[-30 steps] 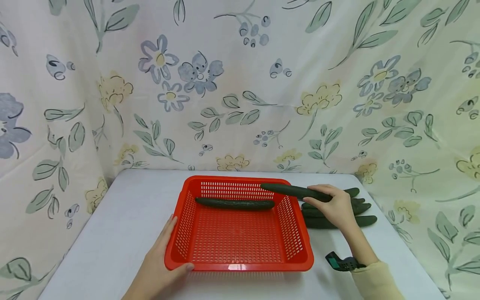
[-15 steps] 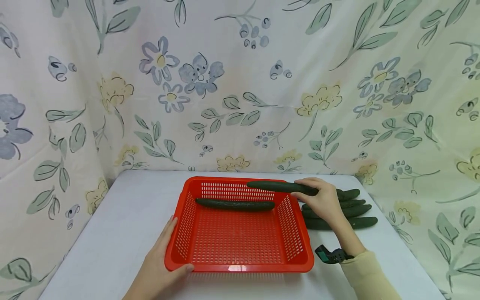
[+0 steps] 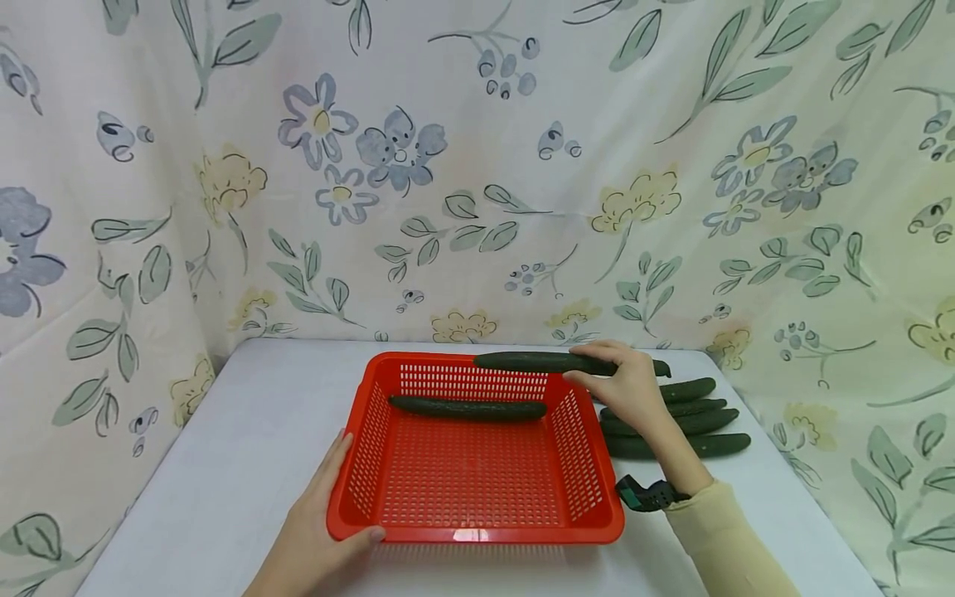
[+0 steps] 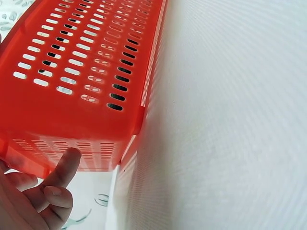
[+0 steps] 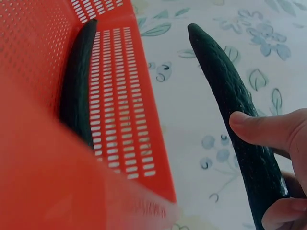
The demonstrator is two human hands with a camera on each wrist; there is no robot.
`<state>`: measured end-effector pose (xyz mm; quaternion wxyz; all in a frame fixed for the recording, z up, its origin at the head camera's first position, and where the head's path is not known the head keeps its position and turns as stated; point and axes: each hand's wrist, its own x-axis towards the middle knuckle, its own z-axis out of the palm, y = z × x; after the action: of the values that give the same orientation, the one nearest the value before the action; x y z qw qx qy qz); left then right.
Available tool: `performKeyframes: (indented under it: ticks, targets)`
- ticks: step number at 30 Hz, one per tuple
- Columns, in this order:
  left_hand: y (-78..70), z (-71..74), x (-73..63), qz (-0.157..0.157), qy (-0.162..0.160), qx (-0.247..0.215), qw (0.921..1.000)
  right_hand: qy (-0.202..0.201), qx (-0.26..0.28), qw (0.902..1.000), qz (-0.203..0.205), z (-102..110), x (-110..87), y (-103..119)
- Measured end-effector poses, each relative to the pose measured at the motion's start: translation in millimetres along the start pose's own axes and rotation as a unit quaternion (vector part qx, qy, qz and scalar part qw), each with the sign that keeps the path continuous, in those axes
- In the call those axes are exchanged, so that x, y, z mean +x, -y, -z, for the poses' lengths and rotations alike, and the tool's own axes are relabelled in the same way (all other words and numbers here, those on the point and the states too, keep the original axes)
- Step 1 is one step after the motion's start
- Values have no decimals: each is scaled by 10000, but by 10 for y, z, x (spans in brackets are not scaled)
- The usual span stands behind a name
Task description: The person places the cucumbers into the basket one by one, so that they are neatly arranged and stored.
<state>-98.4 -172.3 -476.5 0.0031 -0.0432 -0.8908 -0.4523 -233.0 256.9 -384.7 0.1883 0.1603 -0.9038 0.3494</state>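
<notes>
My right hand [image 3: 625,385] pinches a long dark green cucumber [image 3: 522,362] between thumb and fingers. It hangs roughly level above the back right of the red plastic basket [image 3: 477,535]. In the right wrist view this held cucumber [image 5: 225,86] stands apart from the basket's slotted wall [image 5: 129,110]. Another cucumber [image 3: 470,408] lies inside along the back wall. At the basket's front left corner, my left hand [image 3: 317,522] holds on, thumb at the front rim and fingers along the left side. In the left wrist view, bent fingers [image 4: 64,170] sit against the basket's outside.
Several more cucumbers [image 3: 719,444] lie piled to the right of the basket, partly behind my right forearm. The basket stands on a white table [image 3: 261,414]. A floral cloth [image 3: 477,274] hangs behind it and at both sides.
My right hand has carried the cucumber leftward from over the pile to above the basket's back right, turning it nearly level. The left hand and basket have stayed put.
</notes>
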Motion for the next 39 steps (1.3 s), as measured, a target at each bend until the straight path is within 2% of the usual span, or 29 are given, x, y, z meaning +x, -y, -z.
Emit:
performKeyframes:
  ticks: [11, 17, 24, 39]
  targets:
    - [-8, 10, -12, -203, -76, 131, 9997, -56, 153, 9988, 458, -133, 148, 186]
    - [-20, 18, 12, 0, 53, 8, 10000, -52, 318, 9974, 650, -212, 236, 300]
    - [-7, 15, 19, 101, 78, -14, 9999, 44, 608, 9966, 546, -321, 305, 436]
    - [-9, 11, 20, 79, 64, 6, 9999, 14, 922, 9934, 687, -528, 463, 711]
